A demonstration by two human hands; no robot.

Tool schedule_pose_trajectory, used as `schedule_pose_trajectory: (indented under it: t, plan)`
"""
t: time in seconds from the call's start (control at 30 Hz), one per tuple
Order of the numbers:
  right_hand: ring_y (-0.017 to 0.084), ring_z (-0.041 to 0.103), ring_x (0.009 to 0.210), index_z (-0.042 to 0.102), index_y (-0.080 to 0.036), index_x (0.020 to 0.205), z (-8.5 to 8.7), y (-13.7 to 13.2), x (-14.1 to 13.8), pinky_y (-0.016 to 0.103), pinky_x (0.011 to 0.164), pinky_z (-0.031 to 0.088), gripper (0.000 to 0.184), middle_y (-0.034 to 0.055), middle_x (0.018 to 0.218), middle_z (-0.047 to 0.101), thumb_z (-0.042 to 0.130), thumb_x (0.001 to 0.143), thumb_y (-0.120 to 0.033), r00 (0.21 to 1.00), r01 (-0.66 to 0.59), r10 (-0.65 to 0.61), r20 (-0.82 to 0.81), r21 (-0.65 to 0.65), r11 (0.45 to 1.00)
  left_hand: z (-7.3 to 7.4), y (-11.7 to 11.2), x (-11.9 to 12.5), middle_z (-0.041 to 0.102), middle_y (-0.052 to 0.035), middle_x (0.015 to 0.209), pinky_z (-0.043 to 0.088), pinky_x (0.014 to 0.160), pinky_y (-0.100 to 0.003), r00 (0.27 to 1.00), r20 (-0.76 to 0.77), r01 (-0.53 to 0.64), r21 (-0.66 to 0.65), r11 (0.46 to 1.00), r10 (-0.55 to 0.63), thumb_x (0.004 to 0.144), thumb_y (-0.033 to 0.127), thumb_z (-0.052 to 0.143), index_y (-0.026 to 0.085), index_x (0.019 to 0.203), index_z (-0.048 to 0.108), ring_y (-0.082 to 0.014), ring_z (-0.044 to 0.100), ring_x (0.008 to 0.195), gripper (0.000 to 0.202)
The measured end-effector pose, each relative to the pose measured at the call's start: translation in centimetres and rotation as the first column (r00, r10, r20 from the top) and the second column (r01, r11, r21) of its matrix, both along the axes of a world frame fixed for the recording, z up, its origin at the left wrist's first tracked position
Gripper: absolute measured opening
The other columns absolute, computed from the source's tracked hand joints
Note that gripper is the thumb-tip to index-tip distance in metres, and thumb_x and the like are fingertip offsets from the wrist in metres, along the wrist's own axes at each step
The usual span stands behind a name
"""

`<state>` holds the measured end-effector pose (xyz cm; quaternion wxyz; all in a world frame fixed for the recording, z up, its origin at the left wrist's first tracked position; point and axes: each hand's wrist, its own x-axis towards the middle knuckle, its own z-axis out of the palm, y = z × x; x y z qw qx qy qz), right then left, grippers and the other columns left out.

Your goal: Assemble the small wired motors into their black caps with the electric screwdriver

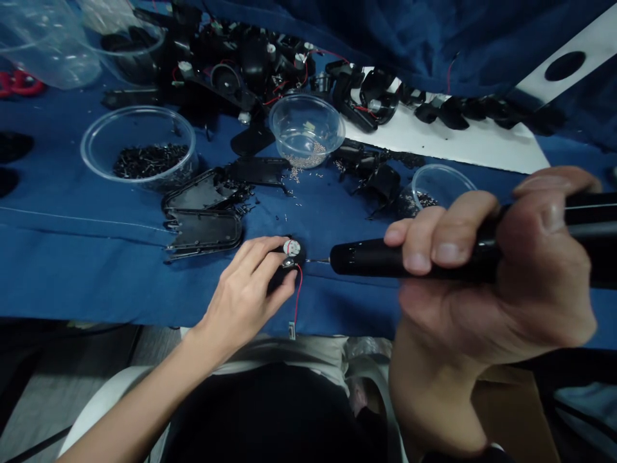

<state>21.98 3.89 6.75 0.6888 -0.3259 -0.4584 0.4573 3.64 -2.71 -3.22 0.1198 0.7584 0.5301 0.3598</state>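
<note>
My left hand (255, 276) is closed around a small black motor housing (299, 252) near the table's front edge. A round white-and-silver motor end (292, 247) shows at its top. From it a red wire (299, 289) runs down to a small connector board (292, 330). My right hand (482, 257) grips a black electric screwdriver (366, 258), held level and pointing left. The thin bit (315, 260) ends close beside the housing; whether it touches cannot be made out.
Tubs of dark screws (152, 161) and small silver screws (308, 151) stand behind, with another screw tub (441, 186) by my right hand. Black shell parts (205, 228) lie left. Wired black assemblies (241, 71) pile up at the back beside a white board (496, 145). Red-handled scissors (22, 83) lie far left.
</note>
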Motion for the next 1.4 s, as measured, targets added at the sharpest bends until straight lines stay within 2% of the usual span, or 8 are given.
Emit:
schedule_pose_trajectory:
  t: [0.17,0.27,0.57,0.8,0.97,1.13,1.27,1.4]
  plan:
    - [0.010,0.049,0.039,0.064,-0.027,0.092,-0.3,0.3,0.3,0.028,0.052,0.058,0.012,-0.0116,0.052,0.055,0.074,0.087,-0.022,0.999,-0.015,0.014,-0.043,-0.017,1.000,0.0,-0.4,-0.1,0.065,-0.0147,0.140,0.058,0.105,-0.045,0.999,0.046,-0.019,-0.030,0.999,0.020,0.095,0.010,0.068,0.020,0.109,0.066,-0.0258,0.066,0.125,0.017]
    - [0.010,0.049,0.039,0.064,-0.026,0.092,-0.5,0.3,0.5,0.028,0.053,0.058,0.011,-0.0114,0.053,0.056,0.073,0.088,-0.021,0.998,-0.034,0.034,-0.048,0.000,0.999,-0.2,-0.4,-0.4,0.060,-0.0144,0.147,0.059,0.104,-0.042,1.000,0.023,0.005,-0.016,1.000,-0.004,0.095,0.009,0.068,0.021,0.109,0.071,-0.0260,0.064,0.129,0.018]
    - [0.010,0.050,0.041,0.066,-0.025,0.093,-0.6,0.1,0.9,0.029,0.055,0.058,0.009,-0.0096,0.055,0.054,0.071,0.091,-0.018,0.999,-0.045,0.046,-0.017,0.042,0.998,-0.7,0.0,-0.7,0.067,-0.0127,0.136,0.059,0.100,-0.041,1.000,-0.018,0.015,0.047,0.999,-0.014,0.092,0.009,0.072,0.021,0.112,0.075,-0.0243,0.068,0.120,0.023]
    - [0.011,0.053,0.042,0.066,-0.029,0.095,-1.2,0.6,2.2,0.031,0.058,0.059,0.010,-0.0101,0.056,0.050,0.075,0.092,-0.028,0.988,-0.120,0.112,0.111,0.074,0.990,-0.3,0.3,-0.1,0.073,-0.0133,0.125,0.062,0.095,-0.040,0.999,0.039,-0.018,0.072,0.997,0.015,0.089,0.010,0.076,0.017,0.102,0.075,-0.0242,0.073,0.110,0.015]
    - [0.010,0.050,0.041,0.067,-0.030,0.095,-0.9,0.2,1.3,0.031,0.055,0.058,0.011,-0.0102,0.055,0.050,0.076,0.092,-0.024,0.997,-0.076,0.075,0.029,0.041,0.996,0.1,0.4,0.5,0.075,-0.0109,0.121,0.062,0.094,-0.041,0.988,0.140,-0.073,0.009,0.997,0.071,0.088,0.010,0.076,0.018,0.095,0.077,-0.0235,0.073,0.108,0.010]
    - [0.011,0.050,0.042,0.067,-0.028,0.095,-0.4,-0.2,0.3,0.032,0.055,0.059,0.014,-0.0092,0.056,0.053,0.078,0.089,-0.020,0.998,-0.048,0.047,-0.041,-0.010,0.999,0.4,0.2,0.7,0.076,-0.0059,0.117,0.060,0.096,-0.037,0.970,0.203,-0.122,-0.088,0.989,0.137,0.088,0.012,0.077,0.020,0.090,0.079,-0.0192,0.074,0.104,0.008]
    - [0.011,0.045,0.040,0.065,-0.031,0.091,-0.7,-0.2,0.0,0.033,0.054,0.058,0.014,-0.0092,0.053,0.047,0.079,0.088,-0.026,0.999,-0.043,0.043,0.016,-0.030,0.999,0.3,0.2,0.8,0.077,-0.0049,0.117,0.059,0.098,-0.035,0.965,0.209,-0.143,-0.087,0.986,0.159,0.087,0.013,0.078,0.020,0.091,0.079,-0.0183,0.074,0.104,0.008]
    - [0.013,0.045,0.040,0.061,-0.035,0.096,-1.3,0.0,-0.1,0.035,0.055,0.055,0.012,-0.0087,0.054,0.042,0.072,0.093,-0.035,0.990,-0.091,0.091,0.112,0.003,0.996,0.1,0.2,0.6,0.077,-0.0073,0.117,0.060,0.097,-0.035,0.974,0.192,-0.116,-0.022,0.993,0.118,0.087,0.012,0.078,0.019,0.093,0.078,-0.0194,0.075,0.105,0.009]
